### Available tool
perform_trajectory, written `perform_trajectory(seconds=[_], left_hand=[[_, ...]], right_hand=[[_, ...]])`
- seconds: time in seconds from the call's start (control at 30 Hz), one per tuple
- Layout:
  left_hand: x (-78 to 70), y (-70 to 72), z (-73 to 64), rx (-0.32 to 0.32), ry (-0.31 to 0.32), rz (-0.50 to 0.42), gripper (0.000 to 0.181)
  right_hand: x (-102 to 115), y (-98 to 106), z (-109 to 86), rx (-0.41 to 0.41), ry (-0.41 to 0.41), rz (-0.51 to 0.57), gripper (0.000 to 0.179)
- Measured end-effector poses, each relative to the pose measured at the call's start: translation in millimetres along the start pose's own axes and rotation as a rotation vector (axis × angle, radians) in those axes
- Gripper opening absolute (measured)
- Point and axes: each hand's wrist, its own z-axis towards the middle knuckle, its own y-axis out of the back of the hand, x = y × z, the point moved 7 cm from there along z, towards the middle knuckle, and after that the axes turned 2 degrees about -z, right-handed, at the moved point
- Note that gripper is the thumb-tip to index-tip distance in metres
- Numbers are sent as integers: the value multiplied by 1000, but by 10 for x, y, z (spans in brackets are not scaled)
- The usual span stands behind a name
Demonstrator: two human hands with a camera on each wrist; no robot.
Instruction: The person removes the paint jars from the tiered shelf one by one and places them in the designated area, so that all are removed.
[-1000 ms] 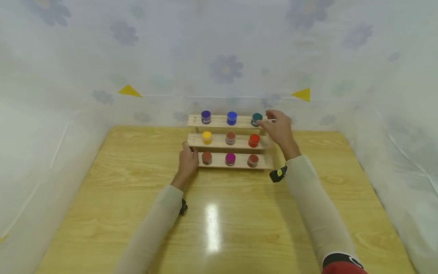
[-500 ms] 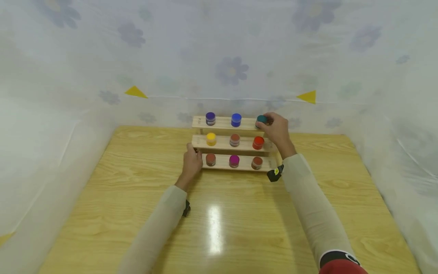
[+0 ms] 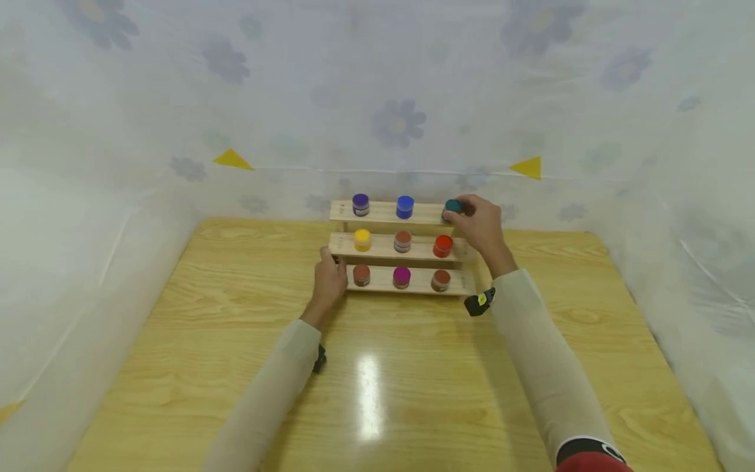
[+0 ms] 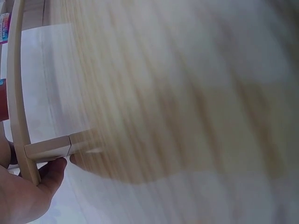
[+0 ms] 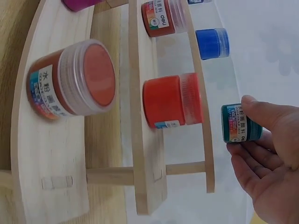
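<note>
A three-tier wooden rack (image 3: pixel 377 250) holds small gouache paint jars in rows. My right hand (image 3: pixel 482 226) pinches the teal paint jar (image 5: pixel 239 123) between thumb and fingers at the right end of the top tier. In the right wrist view that jar appears slightly off its shelf. A red paint jar (image 5: pixel 170 100) and a brown-red paint jar (image 5: pixel 72 79) stand on the lower tiers near it. At the rack's left end, my left hand (image 3: pixel 330 280) grips the lower tier; its thumb lies by a wooden strut (image 4: pixel 49 148) in the left wrist view.
Blue (image 3: pixel 404 207) and purple (image 3: pixel 361 204) jars share the top tier. Yellow (image 3: pixel 362 240) and magenta (image 3: pixel 402 277) jars stand lower. A flower-patterned sheet (image 3: pixel 295 85) rises behind the rack, with yellow triangles (image 3: pixel 527 168) on it. The wood-grain table (image 3: pixel 265 282) lies beneath.
My right thumb and fingers have closed round the teal paint jar, which has shifted slightly right relative to the shelf. The left hand keeps its place. The head view has shifted a little.
</note>
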Motion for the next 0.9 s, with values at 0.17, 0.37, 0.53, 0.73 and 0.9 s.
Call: perform_trajectory(seconds=[0.17,0.37,0.53,0.73,0.9], left_hand=[[-5,23,12,0,-2,-10,22],[-3,18,16,7,8,-6,22],[0,19,10,1,12,-4,22],[-7,24,13,-3,13,5,22],[-1,25,15,4,26,11,22]], right_hand=[[-4,130,-76,-19,39,21,43],[-127,314,-194,-59,55,3,45],[-275,485,-334,-96,47,-6,47],[-515,612,-516,-95,-3,-19,50],[-773,623,-669,-59,-72,-51,54]])
